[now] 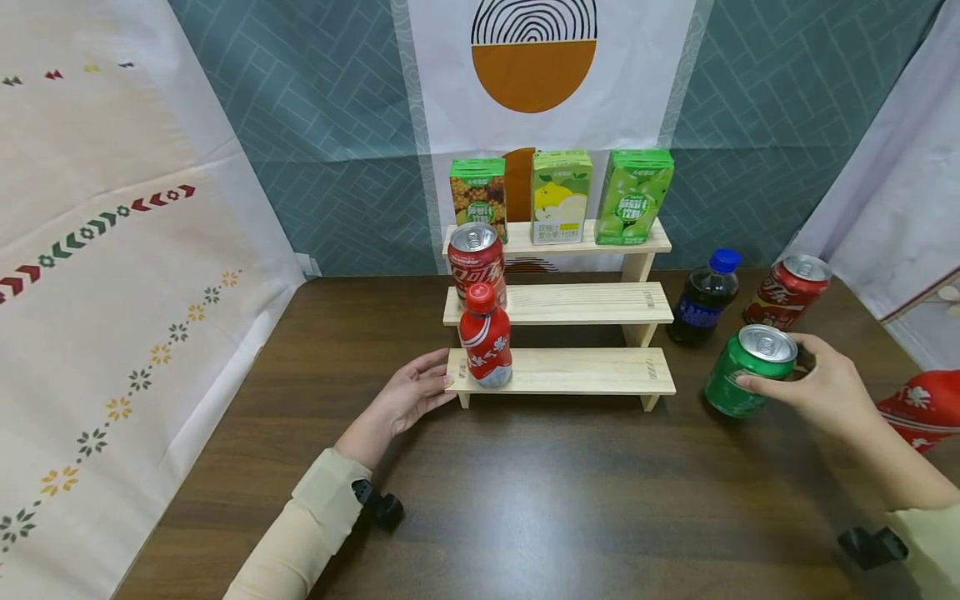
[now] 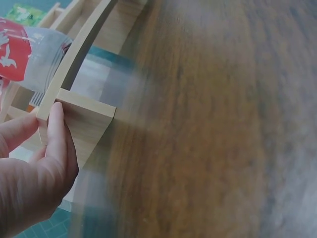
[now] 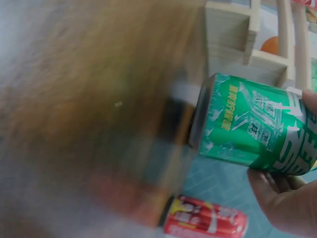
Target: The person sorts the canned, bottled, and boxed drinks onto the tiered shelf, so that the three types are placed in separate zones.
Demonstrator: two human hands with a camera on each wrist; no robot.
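Note:
At the left end of a three-step wooden shelf (image 1: 577, 372), my left hand (image 1: 415, 390) pinches the lowest board between thumb and fingers, which the left wrist view shows close up. My right hand (image 1: 828, 387) grips a green soda can (image 1: 738, 385) to the right of the shelf. In the right wrist view, the can's printed side and base show, with part of the hand cut off by the frame edge. A small red-capped bottle (image 1: 487, 342) stands on the lowest step, near my left hand. Behind it, a red cola can (image 1: 477, 265) is on the middle step.
Three juice cartons, among them a pear one (image 1: 561, 200), line the top step. Right of the shelf stand a blue-capped dark bottle (image 1: 703, 298) and another red can (image 1: 787, 292). A red bottle (image 1: 922, 408) is partly behind my right forearm. Patterned cloths hang around the brown table (image 1: 525, 500).

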